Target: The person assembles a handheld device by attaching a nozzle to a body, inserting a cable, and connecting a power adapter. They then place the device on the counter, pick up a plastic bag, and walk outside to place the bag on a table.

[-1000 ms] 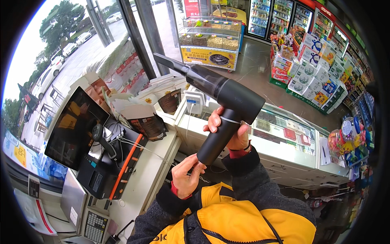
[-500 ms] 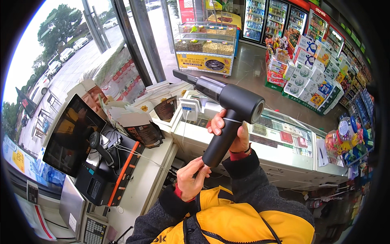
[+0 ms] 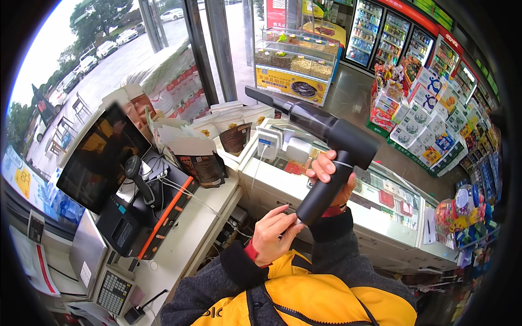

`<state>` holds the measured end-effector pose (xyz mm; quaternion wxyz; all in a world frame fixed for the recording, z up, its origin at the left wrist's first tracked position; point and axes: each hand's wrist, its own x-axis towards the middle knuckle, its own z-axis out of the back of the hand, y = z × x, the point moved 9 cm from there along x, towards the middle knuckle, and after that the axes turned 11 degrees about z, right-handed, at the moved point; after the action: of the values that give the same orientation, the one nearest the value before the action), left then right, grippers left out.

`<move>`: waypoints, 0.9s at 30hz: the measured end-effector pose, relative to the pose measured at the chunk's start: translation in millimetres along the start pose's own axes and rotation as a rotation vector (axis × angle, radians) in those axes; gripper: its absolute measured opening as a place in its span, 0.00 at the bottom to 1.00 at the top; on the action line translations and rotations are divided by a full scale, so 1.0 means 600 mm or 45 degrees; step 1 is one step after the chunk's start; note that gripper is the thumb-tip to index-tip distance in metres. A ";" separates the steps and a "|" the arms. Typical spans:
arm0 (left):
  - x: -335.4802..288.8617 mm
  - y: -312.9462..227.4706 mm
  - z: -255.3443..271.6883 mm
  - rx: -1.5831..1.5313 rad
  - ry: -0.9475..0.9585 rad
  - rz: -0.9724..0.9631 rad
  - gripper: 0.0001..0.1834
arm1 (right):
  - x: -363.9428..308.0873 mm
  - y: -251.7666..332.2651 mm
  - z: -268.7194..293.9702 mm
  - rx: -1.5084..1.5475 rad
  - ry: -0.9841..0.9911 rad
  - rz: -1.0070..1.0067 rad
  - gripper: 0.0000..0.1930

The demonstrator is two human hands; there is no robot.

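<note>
A black handheld vacuum (image 3: 326, 187) with a flat crevice nozzle is held tilted in front of me, its nozzle pointing to the far left. My right hand (image 3: 343, 187) wraps around the handle just below the motor body. My left hand (image 3: 272, 233) is at the handle's lower end, thumb and fingertips pinched together against it. Whatever lies between those fingertips is too small to make out. A thin white cable (image 3: 217, 213) runs from the left counter toward the left hand, but I cannot tell where it ends.
On the left counter (image 3: 182, 255) stand a monitor (image 3: 103, 157), a barcode scanner (image 3: 140, 182) and a keypad (image 3: 114, 292). Ahead is a glass display counter (image 3: 375, 233) with a white charger box (image 3: 267, 142). Farther off are a snack case (image 3: 293, 81), stacked cartons (image 3: 418, 122) and drink fridges (image 3: 391, 38).
The vacuum and both hands now appear farther right, and the surroundings have shifted in view too. My right hand keeps its hold; the left fingertips remain at the handle's lower end.
</note>
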<state>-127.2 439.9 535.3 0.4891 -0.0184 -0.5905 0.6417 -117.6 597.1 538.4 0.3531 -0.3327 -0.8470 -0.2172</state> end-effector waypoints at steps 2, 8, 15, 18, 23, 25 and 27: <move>-0.001 -0.003 -0.003 0.007 -0.004 -0.029 0.08 | -0.001 0.003 -0.004 0.080 0.004 0.025 0.29; -0.006 -0.015 -0.014 0.061 0.019 -0.076 0.10 | -0.003 0.008 -0.015 0.232 0.025 0.041 0.27; -0.013 -0.008 -0.028 0.069 0.018 -0.070 0.09 | -0.005 0.007 -0.024 0.296 0.058 0.029 0.24; -0.015 0.002 -0.028 0.036 0.015 0.000 0.08 | -0.007 0.002 -0.020 0.291 0.041 0.036 0.25; -0.016 0.012 -0.024 -0.077 0.028 0.089 0.06 | -0.010 -0.001 -0.013 0.329 -0.103 0.045 0.26; -0.020 0.032 -0.037 -0.242 0.148 0.308 0.07 | -0.009 0.001 -0.011 0.395 -0.102 0.077 0.27; -0.021 0.034 -0.044 -0.373 0.288 0.483 0.08 | -0.005 0.004 -0.013 0.447 -0.113 0.117 0.27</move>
<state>-117.2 454.5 504.3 0.4150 -0.2712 -0.6045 0.6236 -110.7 593.0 541.6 0.3775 -0.3134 -0.8707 -0.0349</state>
